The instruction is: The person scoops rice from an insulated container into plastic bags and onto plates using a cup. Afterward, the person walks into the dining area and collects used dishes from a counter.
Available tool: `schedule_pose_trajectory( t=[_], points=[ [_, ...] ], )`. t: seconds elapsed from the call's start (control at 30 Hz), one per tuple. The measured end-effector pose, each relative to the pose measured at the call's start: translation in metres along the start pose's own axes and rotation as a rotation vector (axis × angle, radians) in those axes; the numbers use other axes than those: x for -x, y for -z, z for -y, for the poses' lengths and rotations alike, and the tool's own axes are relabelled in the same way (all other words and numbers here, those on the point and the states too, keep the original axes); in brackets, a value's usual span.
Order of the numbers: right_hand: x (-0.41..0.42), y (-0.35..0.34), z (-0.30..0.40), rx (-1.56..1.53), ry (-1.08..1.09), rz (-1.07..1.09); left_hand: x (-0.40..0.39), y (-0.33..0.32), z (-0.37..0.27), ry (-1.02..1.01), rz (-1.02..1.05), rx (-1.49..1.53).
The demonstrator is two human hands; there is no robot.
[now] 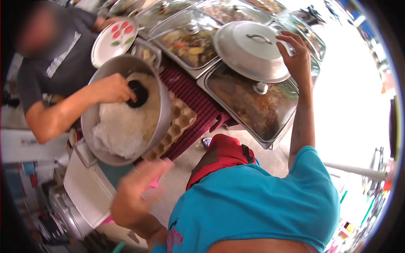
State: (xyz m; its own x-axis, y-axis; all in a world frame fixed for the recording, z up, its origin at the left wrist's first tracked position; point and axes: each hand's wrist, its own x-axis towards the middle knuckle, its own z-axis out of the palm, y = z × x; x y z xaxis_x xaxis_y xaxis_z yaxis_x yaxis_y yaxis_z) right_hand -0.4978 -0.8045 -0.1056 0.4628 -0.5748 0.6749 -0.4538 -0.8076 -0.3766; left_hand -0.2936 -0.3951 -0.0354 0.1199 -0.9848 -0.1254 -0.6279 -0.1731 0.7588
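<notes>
My right hand (294, 53) is raised at the right edge of a round aluminium pot lid (250, 52), fingers spread; whether they touch the rim is hard to tell. The lid lies across covered steel food trays, partly over a tray of brown food (253, 104). Motion blurs my left hand (139, 189), which is low on the left, below a large aluminium pot (163, 110) of white rice (120, 123). Pink checked cloth (153, 183) shows by its fingers, but I cannot tell if it is held.
A person (76, 53) across from me presses a dark scoop (138, 94) into the rice and holds a flowered plate (114, 41). An egg carton (180, 120) lies beside the pot on striped cloth (190, 85). Another tray (190, 44) holds mixed vegetables.
</notes>
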Motion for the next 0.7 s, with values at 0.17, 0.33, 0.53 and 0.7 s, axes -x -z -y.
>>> schedule_pose_trajectory(
  t=[0.17, 0.33, 0.53, 0.7],
  points=[
    [0.011, 0.023, -0.009, 0.047, -0.114, -0.077, -0.04, -0.051, -0.002, -0.134, 0.266, 0.237],
    [0.027, 0.017, -0.013, 0.011, -0.08, 0.005, -0.057, -0.116, 0.021, 0.055, 0.053, 0.17],
    [0.031, 0.016, -0.007, -0.008, -0.126, 0.075, -0.063, -0.11, 0.023, 0.105, 0.143, 0.121],
    [0.019, -0.002, 0.012, -0.064, -0.063, 0.071, -0.054, -0.119, 0.027, 0.084, 0.046, 0.12]
  ],
)
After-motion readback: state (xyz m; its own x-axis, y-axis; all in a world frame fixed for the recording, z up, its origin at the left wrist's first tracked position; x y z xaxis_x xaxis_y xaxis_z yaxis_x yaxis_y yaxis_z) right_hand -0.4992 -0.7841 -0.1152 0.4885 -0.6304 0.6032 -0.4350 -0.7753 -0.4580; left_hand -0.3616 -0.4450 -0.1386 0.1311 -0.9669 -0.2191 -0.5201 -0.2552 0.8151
